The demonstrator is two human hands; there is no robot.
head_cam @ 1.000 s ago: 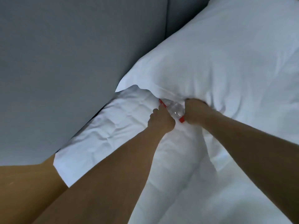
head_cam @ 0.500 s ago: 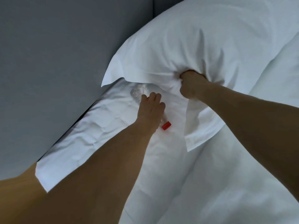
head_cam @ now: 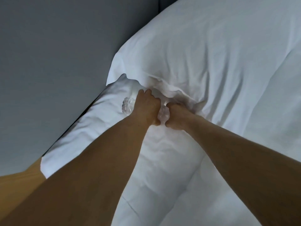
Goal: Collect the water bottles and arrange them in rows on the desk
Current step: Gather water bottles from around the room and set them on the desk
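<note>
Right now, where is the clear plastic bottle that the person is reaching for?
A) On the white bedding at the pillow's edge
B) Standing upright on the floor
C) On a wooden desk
A: the clear bottle lies on its side on the white bedding, right at the edge of the big pillow, with the left hand laid across it.

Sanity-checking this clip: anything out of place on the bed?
Yes. A clear bottle lies on the bed at the pillow edge, an odd spot for one. The left hand grips it; more clear plastic shows beside the right hand, one bottle or two unclear.
</note>
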